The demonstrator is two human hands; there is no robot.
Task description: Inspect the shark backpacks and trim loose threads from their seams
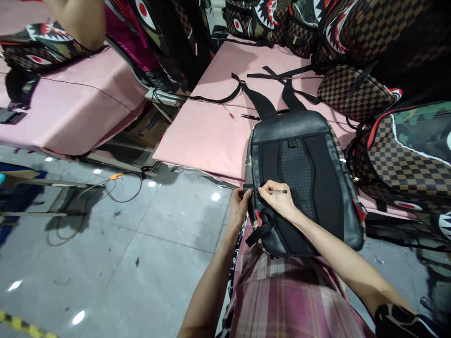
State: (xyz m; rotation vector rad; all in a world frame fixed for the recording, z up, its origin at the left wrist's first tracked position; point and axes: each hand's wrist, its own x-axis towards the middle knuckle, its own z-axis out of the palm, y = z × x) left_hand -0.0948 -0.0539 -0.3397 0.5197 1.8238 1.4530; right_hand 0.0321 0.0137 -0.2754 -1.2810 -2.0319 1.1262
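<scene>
A black backpack lies back panel up, partly on the pink table and partly over my lap, its shoulder straps stretched away from me. My right hand is closed around a slim pen, and its fingertips meet the left part of the back panel. At the backpack's left side edge, my left hand pinches a dark strip of the side between thumb and fingers. Just what lies under the pen tip is hidden by my fingers. Beyond the backpack are a red-tipped pen and small black thread snips.
Checkered and camouflage backpacks crowd the right side of the pink table, with a checkered pouch among them. At upper left, another person's arm is beside a backpack on a second table. An orange-ended cable lies on the floor.
</scene>
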